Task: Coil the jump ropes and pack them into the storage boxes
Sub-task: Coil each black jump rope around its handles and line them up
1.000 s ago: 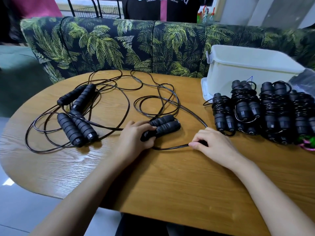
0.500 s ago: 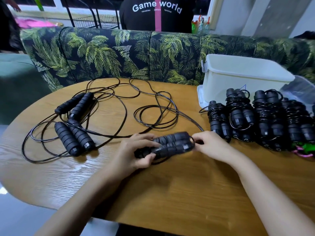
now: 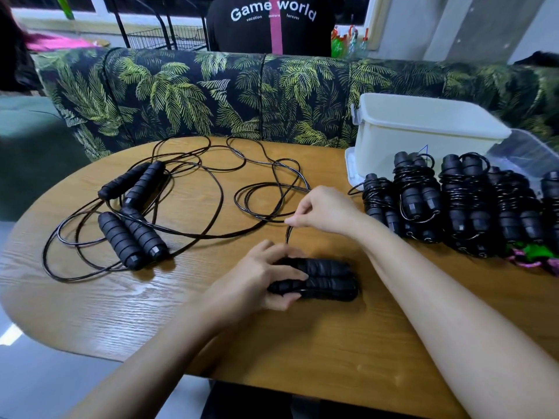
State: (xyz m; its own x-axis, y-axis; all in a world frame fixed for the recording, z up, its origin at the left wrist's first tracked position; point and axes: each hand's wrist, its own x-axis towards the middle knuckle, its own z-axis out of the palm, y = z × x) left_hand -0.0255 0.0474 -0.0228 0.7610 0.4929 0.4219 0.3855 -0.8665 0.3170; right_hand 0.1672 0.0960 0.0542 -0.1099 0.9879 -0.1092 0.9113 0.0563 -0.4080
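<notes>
surface: oval wooden table (image 3: 302,343), leaf-print sofa (image 3: 211,95) behind far edge | left hand (image 3: 260,279): curled round paired handles (image 3: 328,275) | right hand (image 3: 326,211): pinching cord (image 3: 287,234) | white box (image 3: 423,131): far-right edge

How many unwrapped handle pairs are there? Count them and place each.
3. The far pair lies at left, the near pair just in front of it, the third pair in the left hand. The bundles at right could hide more.
</notes>
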